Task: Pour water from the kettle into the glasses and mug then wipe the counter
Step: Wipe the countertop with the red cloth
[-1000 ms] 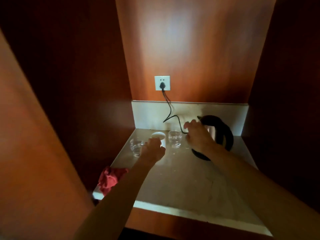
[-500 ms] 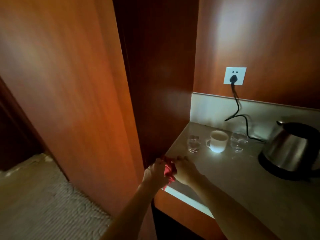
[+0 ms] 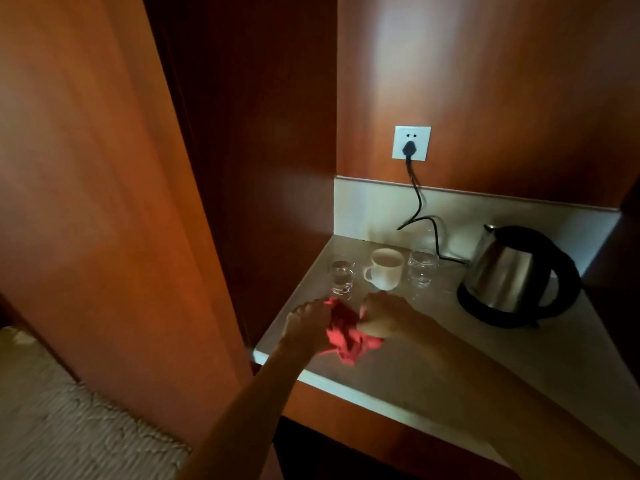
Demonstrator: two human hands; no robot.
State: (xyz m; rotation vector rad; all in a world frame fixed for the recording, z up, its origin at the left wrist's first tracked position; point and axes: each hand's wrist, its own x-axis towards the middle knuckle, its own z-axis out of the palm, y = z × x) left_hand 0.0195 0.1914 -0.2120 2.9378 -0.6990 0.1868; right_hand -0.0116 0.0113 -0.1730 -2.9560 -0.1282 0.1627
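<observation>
A crumpled red cloth (image 3: 346, 336) lies near the left front corner of the pale counter (image 3: 433, 368). My left hand (image 3: 306, 323) grips its left side and my right hand (image 3: 384, 317) holds its right side. Behind them stand a clear glass (image 3: 342, 276), a white mug (image 3: 386, 268) and a second clear glass (image 3: 421, 268) in a row. The steel kettle (image 3: 509, 275) with a black handle sits on its black base at the right.
A black cord (image 3: 420, 216) runs from the white wall socket (image 3: 412, 143) down across the backsplash to the kettle base. Wooden panels enclose the counter on the left, back and right. A light carpet (image 3: 69, 427) covers the floor at lower left.
My right hand left the kettle and my left hand left the mug. Both went to the red cloth at the counter's left edge, took hold of it and drew it inward onto the counter.
</observation>
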